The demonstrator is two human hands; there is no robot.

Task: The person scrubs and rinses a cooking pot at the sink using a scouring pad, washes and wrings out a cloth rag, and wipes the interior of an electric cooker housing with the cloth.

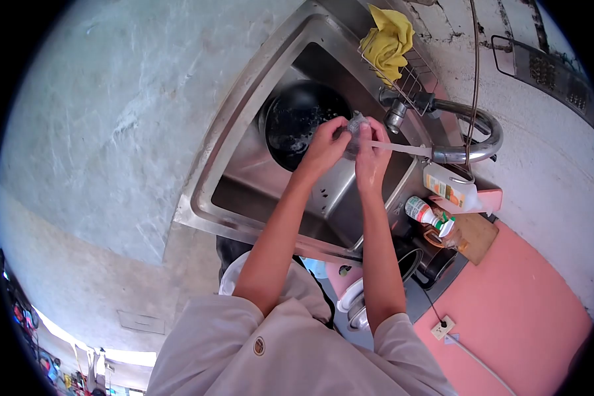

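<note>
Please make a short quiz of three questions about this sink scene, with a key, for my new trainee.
1. Multiple choice: What do the left hand and the right hand hold together?
A) a brown wooden board
B) a small grey crumpled pad
C) a white plastic bottle

2. True or false: The round black vessel is inside the grey stainless-steel sink.

3. Fill in the missing word: The crumpled yellow cloth is on a rack made of thin metal ______.

Key: 1. B; 2. true; 3. wire.
</note>
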